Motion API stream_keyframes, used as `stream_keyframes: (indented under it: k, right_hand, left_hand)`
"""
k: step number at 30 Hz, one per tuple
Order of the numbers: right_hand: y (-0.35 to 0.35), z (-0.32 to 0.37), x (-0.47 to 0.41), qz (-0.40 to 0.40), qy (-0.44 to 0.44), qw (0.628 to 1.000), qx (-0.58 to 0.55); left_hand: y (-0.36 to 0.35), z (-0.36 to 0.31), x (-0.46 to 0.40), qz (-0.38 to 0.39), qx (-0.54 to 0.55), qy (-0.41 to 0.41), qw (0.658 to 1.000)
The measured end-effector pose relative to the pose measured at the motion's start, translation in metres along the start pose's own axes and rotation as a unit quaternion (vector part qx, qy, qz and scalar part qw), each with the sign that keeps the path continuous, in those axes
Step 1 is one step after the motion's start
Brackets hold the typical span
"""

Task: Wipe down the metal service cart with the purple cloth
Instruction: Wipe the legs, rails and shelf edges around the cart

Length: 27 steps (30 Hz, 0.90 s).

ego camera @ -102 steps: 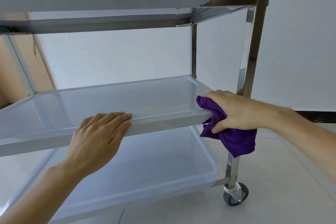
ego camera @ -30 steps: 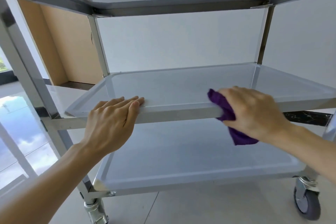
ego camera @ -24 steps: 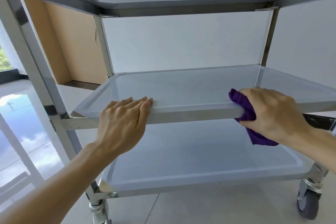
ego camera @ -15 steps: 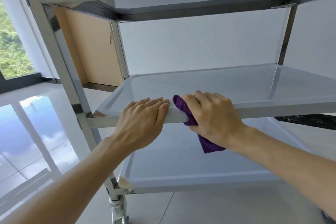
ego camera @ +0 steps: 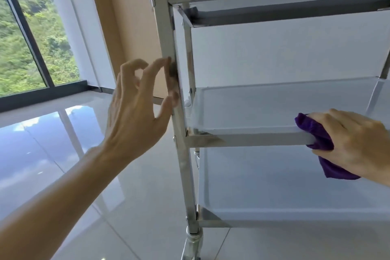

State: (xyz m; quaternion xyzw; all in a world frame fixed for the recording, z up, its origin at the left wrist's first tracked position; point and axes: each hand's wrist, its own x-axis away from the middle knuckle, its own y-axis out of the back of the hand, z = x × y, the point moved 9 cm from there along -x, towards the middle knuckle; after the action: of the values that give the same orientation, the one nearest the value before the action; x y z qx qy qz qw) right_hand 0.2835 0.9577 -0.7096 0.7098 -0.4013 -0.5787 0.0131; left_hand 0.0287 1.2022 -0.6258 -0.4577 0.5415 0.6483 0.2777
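Note:
The metal service cart (ego camera: 249, 139) fills the right half of the view, with its three shelves and its near left upright post (ego camera: 168, 48) in sight. My right hand (ego camera: 354, 145) grips the purple cloth (ego camera: 316, 133) and presses it over the front rim of the middle shelf, at the right. Part of the cloth hangs below the rim. My left hand (ego camera: 137, 107) is off the shelf, fingers spread and loosely bent, with a fingertip and the thumb touching the left post above the middle shelf.
A glossy tiled floor (ego camera: 63, 154) spreads to the left and under the cart. A large window (ego camera: 31, 38) and a beige wall panel (ego camera: 126, 17) stand behind on the left. One caster (ego camera: 193, 243) shows under the left post.
My left hand has left the middle shelf's front rim and gone up to the left post. My right hand with the cloth has slid right along the rim. The view has swung left.

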Motion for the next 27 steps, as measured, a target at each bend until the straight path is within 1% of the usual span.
stream_keyframes:
  k: [2,4,6,10,12,14,17,19,23,25,27]
  right_hand:
    - [-0.002,-0.003,0.0,0.019,-0.019,1.0,-0.015]
    - [-0.002,0.012,-0.009,0.023,-0.021,0.999,-0.02]
    - [-0.002,0.045,-0.027,0.025,0.004,0.999,-0.025]
    - [-0.015,0.132,-0.076,0.044,0.049,0.997,-0.051]
    - [-0.025,0.171,-0.095,0.057,0.067,0.995,-0.042]
    - [-0.031,0.19,-0.105,0.069,0.068,0.995,-0.027]
    - [-0.031,0.181,-0.1,0.061,0.082,0.994,-0.031]
    - [-0.028,0.156,-0.087,0.04,0.082,0.995,-0.031]
    - [-0.018,0.098,-0.056,0.002,0.039,0.999,0.01]
    - [-0.016,0.088,-0.05,-0.002,0.027,0.999,0.016]
    - [-0.016,0.094,-0.053,-0.005,0.019,1.0,0.007]
  left_hand:
    - [-0.011,-0.004,-0.002,0.034,0.061,0.024,0.997]
    - [-0.024,-0.014,-0.003,0.06,0.095,0.027,0.993]
    - [-0.031,-0.023,-0.005,0.054,0.073,0.024,0.996]
    - [-0.033,-0.025,-0.01,0.027,-0.019,0.041,0.999]
    - [-0.034,-0.024,-0.01,0.024,-0.022,0.046,0.998]
    - [-0.035,-0.023,-0.01,0.022,0.0,0.047,0.999]
    - [-0.036,-0.018,-0.01,0.026,0.016,0.038,0.999]
    - [-0.036,-0.014,-0.011,0.026,0.017,0.033,0.999]
    - [-0.036,-0.015,-0.011,0.031,0.03,0.027,0.999]
    - [-0.037,-0.016,-0.012,0.035,0.034,0.03,0.998]
    - [-0.039,-0.017,-0.011,0.035,0.039,0.036,0.998]
